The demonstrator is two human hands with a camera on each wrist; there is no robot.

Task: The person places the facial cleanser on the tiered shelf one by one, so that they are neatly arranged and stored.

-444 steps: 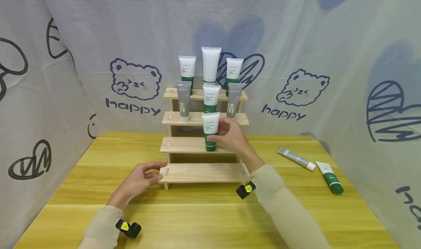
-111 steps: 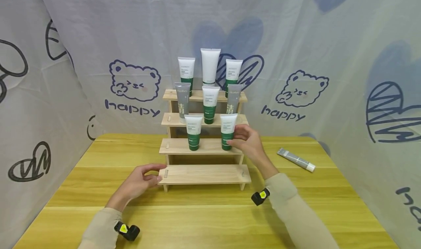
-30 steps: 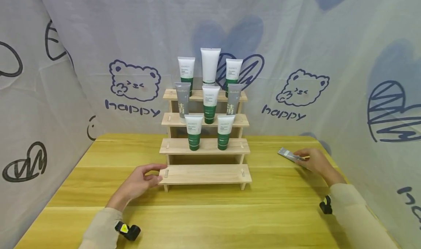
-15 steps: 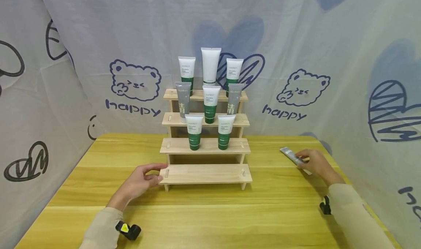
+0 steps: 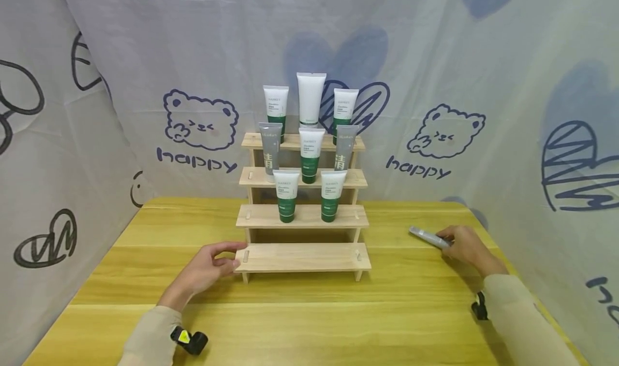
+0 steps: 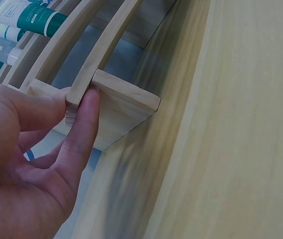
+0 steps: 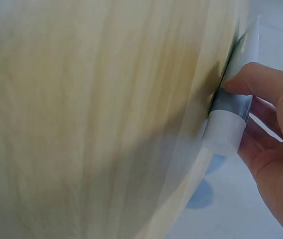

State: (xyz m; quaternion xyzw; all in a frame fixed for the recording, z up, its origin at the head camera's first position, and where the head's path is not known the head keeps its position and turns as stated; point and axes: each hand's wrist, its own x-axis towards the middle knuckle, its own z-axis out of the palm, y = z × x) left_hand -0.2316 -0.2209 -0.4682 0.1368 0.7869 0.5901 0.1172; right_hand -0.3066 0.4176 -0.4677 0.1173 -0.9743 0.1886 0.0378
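Observation:
At the right of the table, my right hand (image 5: 466,246) grips a grey squeeze tube (image 5: 429,237) with a white cap (image 7: 224,132). Thumb and fingers lie on either side of the tube near its cap. My left hand (image 5: 208,266) pinches the left end of the lowest step of a wooden display stand (image 5: 302,257) between thumb and finger, plain in the left wrist view. Two white-and-green tubes, a left one (image 5: 286,196) and a right one (image 5: 331,196), stand caps down on the step above. Higher up, a white-and-green tube (image 5: 310,155) stands between two grey tubes (image 5: 271,151).
On the top step a taller white tube (image 5: 310,98) stands between two white-and-green ones (image 5: 344,110). The stand rests on a yellow wood-grain table (image 5: 290,328). A printed cloth (image 5: 198,43) hangs behind and along both sides.
Over the last second my right hand has turned the grey tube at the right of the table. Earlier it set a white-and-green tube on the second-lowest step. My left hand stays put.

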